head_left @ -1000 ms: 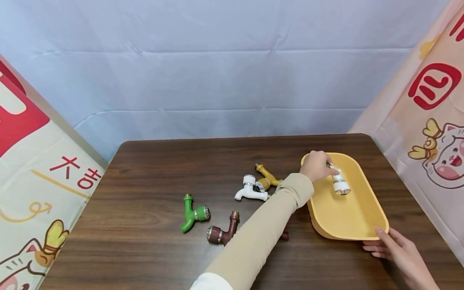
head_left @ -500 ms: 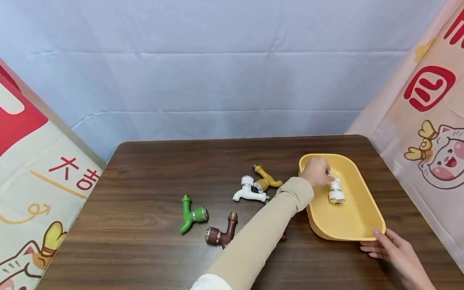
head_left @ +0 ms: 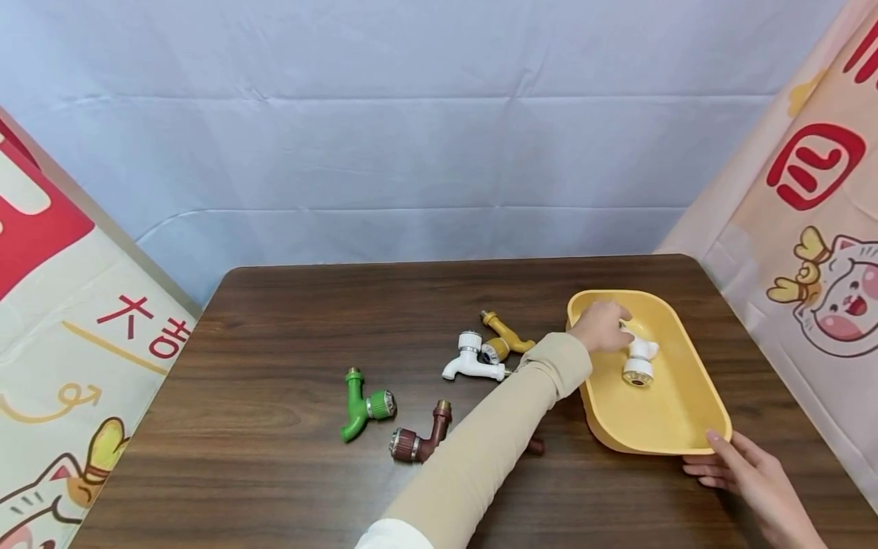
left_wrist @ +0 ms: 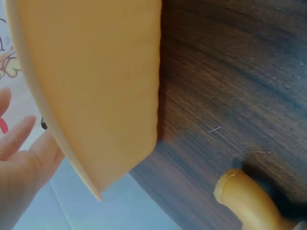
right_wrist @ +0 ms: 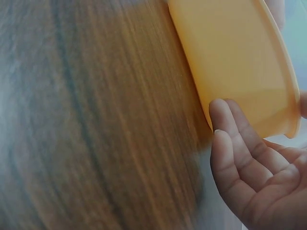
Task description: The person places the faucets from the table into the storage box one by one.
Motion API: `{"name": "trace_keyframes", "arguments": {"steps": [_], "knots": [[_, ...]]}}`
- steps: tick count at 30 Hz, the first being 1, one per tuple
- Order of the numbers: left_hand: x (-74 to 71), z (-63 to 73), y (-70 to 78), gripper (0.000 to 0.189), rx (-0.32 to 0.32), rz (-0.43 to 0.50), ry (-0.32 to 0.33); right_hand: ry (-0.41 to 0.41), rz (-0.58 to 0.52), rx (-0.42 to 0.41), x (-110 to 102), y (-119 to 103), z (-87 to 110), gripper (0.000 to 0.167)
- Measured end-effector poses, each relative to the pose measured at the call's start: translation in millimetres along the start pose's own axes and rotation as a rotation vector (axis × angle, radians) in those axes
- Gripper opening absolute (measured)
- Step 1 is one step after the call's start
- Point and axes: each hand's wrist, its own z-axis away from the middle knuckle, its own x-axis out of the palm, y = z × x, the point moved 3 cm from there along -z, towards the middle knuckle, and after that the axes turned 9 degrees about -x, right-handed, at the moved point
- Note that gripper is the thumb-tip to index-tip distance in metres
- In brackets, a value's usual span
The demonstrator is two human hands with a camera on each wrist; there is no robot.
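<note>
My left hand [head_left: 604, 326] reaches over the left rim of a yellow plastic basin [head_left: 675, 408], its fingers spread apart. Just beyond the fingertips, a white faucet [head_left: 639, 362] with a ribbed knob lies on the basin floor. The left wrist view has the loosened fingers [left_wrist: 41, 148] above the basin's outer wall. At the near right corner my right hand [head_left: 751, 476] holds the basin, thumb on the rim and the other fingers against the outside below it. Those fingers [right_wrist: 240, 136] show along the wall in the right wrist view.
Left of the basin lie a yellow faucet [head_left: 506, 335], another white faucet [head_left: 473, 367], a green faucet [head_left: 358, 408] and a dark red faucet [head_left: 430, 442]. My left sleeve [head_left: 490, 446] crosses the brown table [head_left: 274, 457] and hides part of a further dark red piece [head_left: 536, 446].
The white faucet has gone down and toward the near side into the basin, and my left fingers have let go of it. My right hand keeps its hold on the basin corner.
</note>
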Motion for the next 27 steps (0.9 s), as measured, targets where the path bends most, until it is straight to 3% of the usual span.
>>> {"name": "trace_keyframes", "arguments": {"steps": [8,20,27], "knots": [[5.5,3.4,-8.8,0.035,-0.02,0.084,-0.075,-0.005,0.006,0.019,3,-6,2.3,0.016],[-8.6,14.3,-7.7,0.035,0.084,0.064,-0.055,0.012,-0.005,0.019,0,5,-0.5,0.015],[-17.7,18.5,-5.8,0.029,0.131,0.103,-0.037,0.014,-0.026,0.044,0,5,-0.7,0.012]]}}
